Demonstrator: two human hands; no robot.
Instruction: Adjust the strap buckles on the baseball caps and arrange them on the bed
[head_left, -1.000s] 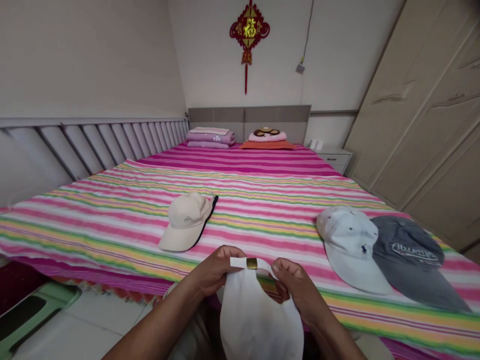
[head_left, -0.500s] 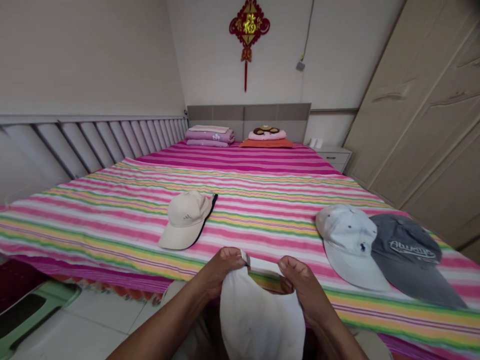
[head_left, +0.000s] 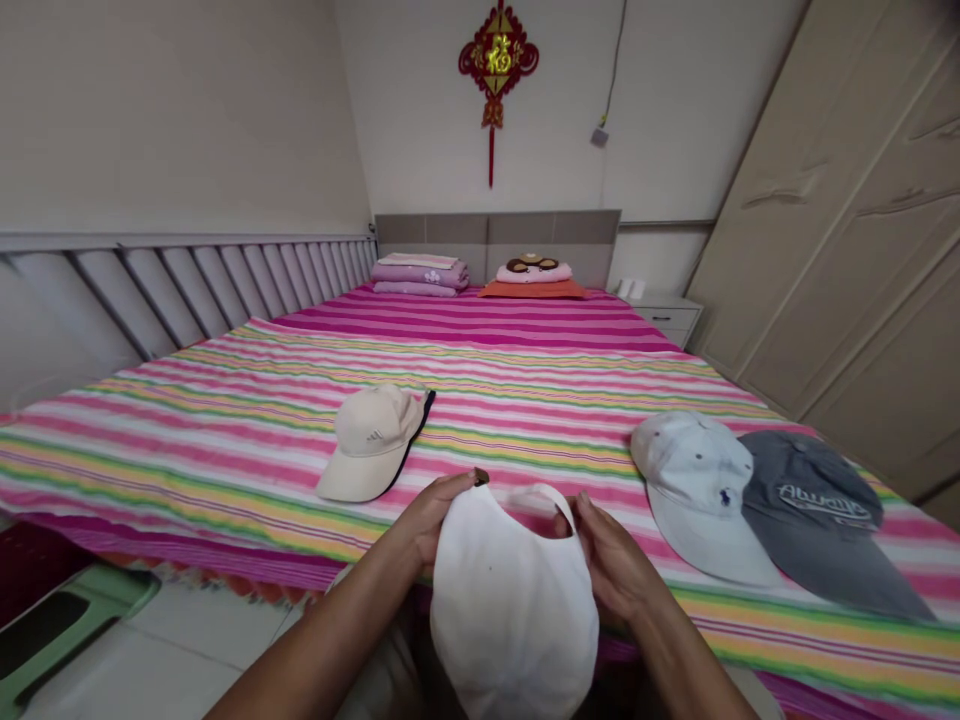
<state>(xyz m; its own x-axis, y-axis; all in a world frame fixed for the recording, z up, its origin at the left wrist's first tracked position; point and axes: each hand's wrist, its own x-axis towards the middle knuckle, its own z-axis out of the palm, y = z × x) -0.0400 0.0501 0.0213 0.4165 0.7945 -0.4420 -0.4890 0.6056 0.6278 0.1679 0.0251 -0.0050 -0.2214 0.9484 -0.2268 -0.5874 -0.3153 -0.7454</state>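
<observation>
Low in the middle of the head view, a white baseball cap is held between both hands with its back opening facing up. My left hand grips its left edge, beside a small brown buckle. On the opposite edge, my right hand is closed at the base of the white back strap, which curves loose across the opening. A cream cap with a black edge lies beyond my left hand. To the right, a pale cap overlaps a dark grey cap.
The caps lie on a bed with a striped sheet. Folded purple bedding and a pink pillow sit by the headboard. A rail runs along the left; a green stool stands at lower left.
The strap, fastened straight across the opening before, is now free of the buckle and bowed. The white cap has tilted so more of its rounded crown shows.
</observation>
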